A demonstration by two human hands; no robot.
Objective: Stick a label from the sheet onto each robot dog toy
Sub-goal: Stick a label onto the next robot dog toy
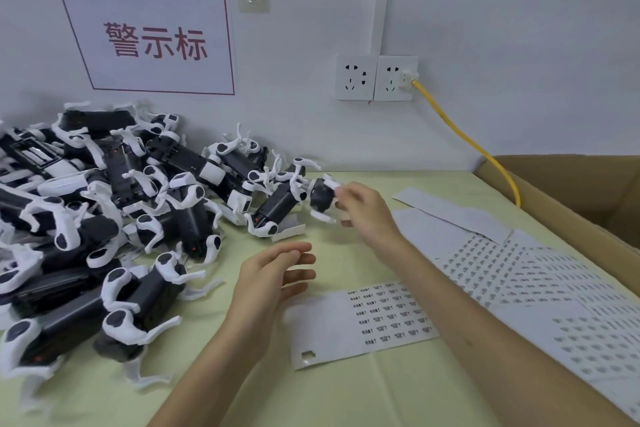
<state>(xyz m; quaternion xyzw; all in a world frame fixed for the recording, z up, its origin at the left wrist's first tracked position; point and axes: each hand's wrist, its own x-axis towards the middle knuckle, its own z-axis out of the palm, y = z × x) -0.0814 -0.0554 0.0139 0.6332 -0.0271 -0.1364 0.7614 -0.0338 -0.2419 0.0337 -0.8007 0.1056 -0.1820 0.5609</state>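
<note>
Black-and-white plastic robot dog toy sits just above frame centre, pinched in right hand fingers, blurred. Looks light and rigid; thin white legs probably snag, so grip the dark body. Left hand hovers below, fingers loosely spread, holding nothing. Label sheet lies lower centre. Toy pile crowds left; cardboard box walls right; bare mat between.

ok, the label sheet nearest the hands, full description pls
The label sheet is a white rectangular backing, glossy-looking, lying flat on the yellow-green table between the two forearms. Its right part carries rows of small dark-printed labels; its left part is bare, apart from one small mark near the lower left corner. Neither hand touches it. Its right end seems to meet the larger sheets.
</note>
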